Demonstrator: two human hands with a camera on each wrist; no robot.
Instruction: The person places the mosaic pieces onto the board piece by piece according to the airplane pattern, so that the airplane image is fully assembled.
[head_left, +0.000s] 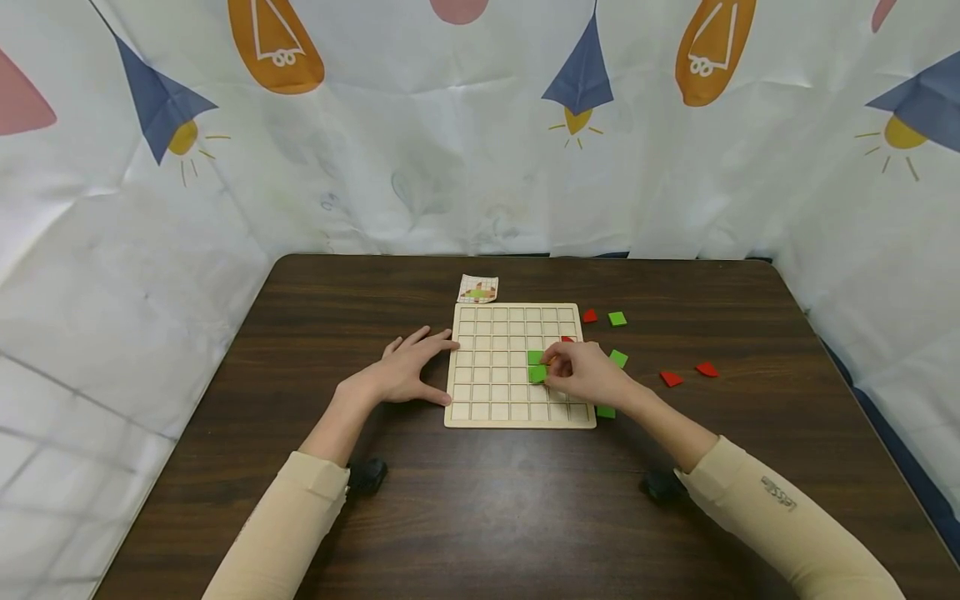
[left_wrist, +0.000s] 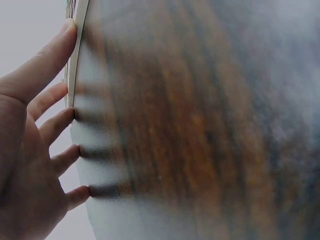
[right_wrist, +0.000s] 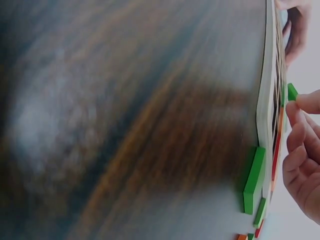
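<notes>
A pale wooden grid board (head_left: 487, 402) lies on the dark table. Along its left edge my left hand (head_left: 405, 369) is spread, with the thumb and fingertips touching the rim; the left wrist view shows the thumb (left_wrist: 47, 62) against it. Over the right half of the board, my right hand (head_left: 590, 373) pinches a green square tile (right_wrist: 292, 92) between thumb and finger. Another green tile (head_left: 535, 357) sits on the grid just beyond the held one. Part of a red piece (head_left: 567, 339) shows behind the right hand, which hides some of the grid.
A small pattern card (head_left: 477, 289) lies behind the board's far left corner. Right of the board are loose green tiles (head_left: 617, 318) and red pieces (head_left: 707, 369), several in all. Dark objects (head_left: 367, 477) lie by both wrists. A printed curtain (head_left: 450, 167) hangs behind the table.
</notes>
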